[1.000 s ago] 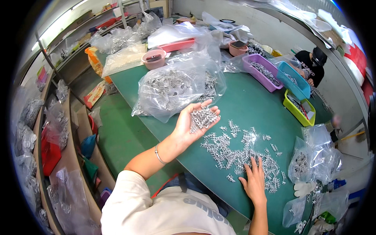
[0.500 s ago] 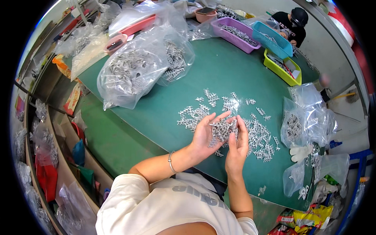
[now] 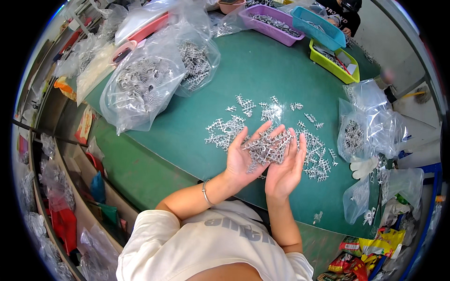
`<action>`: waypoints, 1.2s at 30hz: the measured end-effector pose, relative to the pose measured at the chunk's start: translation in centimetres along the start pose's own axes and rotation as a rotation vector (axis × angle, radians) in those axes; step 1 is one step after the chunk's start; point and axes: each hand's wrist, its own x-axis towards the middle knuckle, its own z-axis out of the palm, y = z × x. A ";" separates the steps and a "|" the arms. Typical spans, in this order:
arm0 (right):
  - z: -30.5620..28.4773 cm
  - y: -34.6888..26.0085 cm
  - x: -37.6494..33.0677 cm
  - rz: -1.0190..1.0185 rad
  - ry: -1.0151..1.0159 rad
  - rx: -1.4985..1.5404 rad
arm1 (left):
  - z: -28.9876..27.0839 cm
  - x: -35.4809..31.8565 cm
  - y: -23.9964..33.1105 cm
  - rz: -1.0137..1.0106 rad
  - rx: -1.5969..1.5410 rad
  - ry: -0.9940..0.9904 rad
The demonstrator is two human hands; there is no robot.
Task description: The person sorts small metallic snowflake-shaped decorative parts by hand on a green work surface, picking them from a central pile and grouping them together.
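Note:
My left hand (image 3: 238,165) and my right hand (image 3: 283,179) are cupped side by side, palms up, over the green table (image 3: 187,150). Across both palms and fingers rests a heap of small silver branched metal pieces (image 3: 268,148). The fingers are partly spread under and beside the heap. More branched pieces (image 3: 225,132) lie loose on the table, beyond my hands and to both sides. The heap hides part of both palms.
Clear bags of metal parts (image 3: 143,86) stand at the far left. Purple (image 3: 272,32), blue (image 3: 323,33) and yellow-green (image 3: 333,65) baskets hold parts at the far right, near another person (image 3: 347,18). More bags (image 3: 370,122) and a white glove (image 3: 363,167) lie right.
My right hand has turned from upright at the heap's side to palm up, and the heap now spreads over both hands. The view has shifted slightly, moving the far things higher.

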 end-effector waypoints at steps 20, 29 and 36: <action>6.4 9.3 12.6 0.034 -0.563 -0.980 | 1.7 4.5 14.5 0.585 0.189 0.218; 13.9 19.6 20.3 0.203 -0.560 -1.569 | 2.3 14.7 24.8 1.429 1.120 0.527; 12.8 18.3 21.9 0.289 -0.507 -1.105 | 2.4 15.4 27.0 1.551 2.064 0.726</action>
